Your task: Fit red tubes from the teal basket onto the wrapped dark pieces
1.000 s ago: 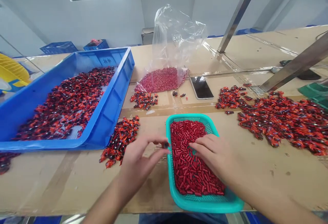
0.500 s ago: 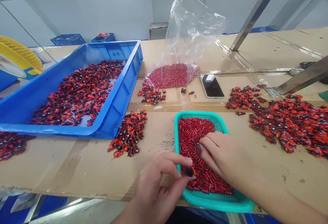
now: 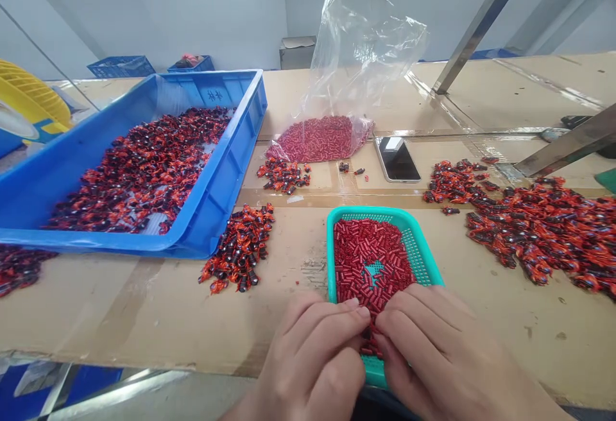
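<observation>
A teal plastic mesh basket (image 3: 419,260) sits on the cardboard-covered table in front of me, filled with short red tubes (image 3: 356,260). A small patch of its teal bottom shows among them. My left hand (image 3: 312,363) and my right hand (image 3: 428,350) meet over the basket's near end, fingers curled toward each other. A small dark piece (image 3: 366,333) shows between the fingertips, mostly hidden, and seems pinched by my left hand. What my right fingers touch is hidden.
A large blue crate (image 3: 235,151) of red-and-black wrapped pieces stands to the left. Loose piles (image 3: 543,235) of these lie on the table. Behind the basket are a clear plastic bag (image 3: 320,140) of red tubes and a phone (image 3: 397,159). Metal struts (image 3: 563,142) cross at right.
My left hand has moved right, over the basket, and my right hand has drawn toward it, so the fingers now meet. A bare patch has opened among the tubes.
</observation>
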Action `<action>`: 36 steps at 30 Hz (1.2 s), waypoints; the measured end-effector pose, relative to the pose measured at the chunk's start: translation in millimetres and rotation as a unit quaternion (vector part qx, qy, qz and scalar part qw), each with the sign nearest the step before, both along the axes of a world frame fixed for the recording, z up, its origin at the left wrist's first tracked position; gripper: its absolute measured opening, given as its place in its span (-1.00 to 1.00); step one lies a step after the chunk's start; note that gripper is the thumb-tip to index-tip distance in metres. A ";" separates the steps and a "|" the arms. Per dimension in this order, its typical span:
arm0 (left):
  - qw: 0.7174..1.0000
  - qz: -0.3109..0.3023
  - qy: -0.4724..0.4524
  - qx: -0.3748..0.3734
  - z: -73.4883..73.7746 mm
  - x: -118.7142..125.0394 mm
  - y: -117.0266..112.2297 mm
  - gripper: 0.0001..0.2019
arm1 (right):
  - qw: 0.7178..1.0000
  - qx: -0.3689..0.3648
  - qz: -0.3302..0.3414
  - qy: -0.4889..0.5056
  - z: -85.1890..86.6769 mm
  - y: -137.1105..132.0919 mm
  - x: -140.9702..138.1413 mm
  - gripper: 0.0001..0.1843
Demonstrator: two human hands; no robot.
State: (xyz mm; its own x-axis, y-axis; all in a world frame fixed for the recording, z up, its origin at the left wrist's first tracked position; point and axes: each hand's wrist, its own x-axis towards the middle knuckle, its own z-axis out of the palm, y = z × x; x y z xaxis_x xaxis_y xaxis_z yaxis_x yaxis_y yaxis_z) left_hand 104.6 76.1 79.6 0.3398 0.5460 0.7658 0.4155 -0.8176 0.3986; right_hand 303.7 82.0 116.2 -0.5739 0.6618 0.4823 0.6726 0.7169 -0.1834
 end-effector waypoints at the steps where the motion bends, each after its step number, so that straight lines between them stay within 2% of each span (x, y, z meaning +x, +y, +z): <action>1: 1.000 0.009 0.014 0.014 2.1 0.6 -0.6 -0.86 | 1.000 0.000 0.002 0.001 -0.2 -0.2 -0.4 -0.77; 5: 0.999 0.025 0.024 0.023 6.9 3.5 -1.7 -0.85 | 1.000 -0.013 0.020 0.014 1.7 -3.3 2.0 -0.78; 13: 0.999 0.015 -0.040 -0.008 -3.7 7.5 -3.7 -0.87 | 0.996 -0.073 0.033 0.047 5.7 -4.6 4.8 -0.82; 18: 0.999 0.019 -0.041 -0.009 -5.4 8.0 -4.4 -0.87 | 0.996 -0.052 -0.007 0.074 1.5 -7.2 2.8 -0.87; 23: 0.999 0.009 -0.032 -0.010 -6.3 7.0 -5.0 -0.85 | 0.988 -0.098 -0.051 0.105 -3.6 -10.8 1.5 -0.82; 28: 0.998 0.004 0.041 -0.039 1.4 3.0 -9.6 -0.76 | 0.978 -0.155 -0.064 0.122 -2.2 -10.7 1.9 -0.82; 33: 1.000 0.021 -0.017 -0.006 7.1 8.2 -9.0 -0.82 | 0.959 -0.230 -0.014 0.165 1.8 -4.0 1.3 -0.90; 36: 0.997 0.019 -0.076 -0.009 7.7 11.8 -10.4 -0.86 | 0.924 -0.294 0.063 0.238 0.3 -1.1 1.3 -0.91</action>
State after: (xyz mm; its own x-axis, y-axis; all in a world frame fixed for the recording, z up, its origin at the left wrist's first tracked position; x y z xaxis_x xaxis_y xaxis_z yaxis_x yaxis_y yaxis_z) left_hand 116.4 65.7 87.3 0.1996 0.5710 0.7963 0.3800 -0.7942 0.4743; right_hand 304.9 80.8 116.6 -0.4795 0.8324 0.2779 0.3347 0.4662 -0.8189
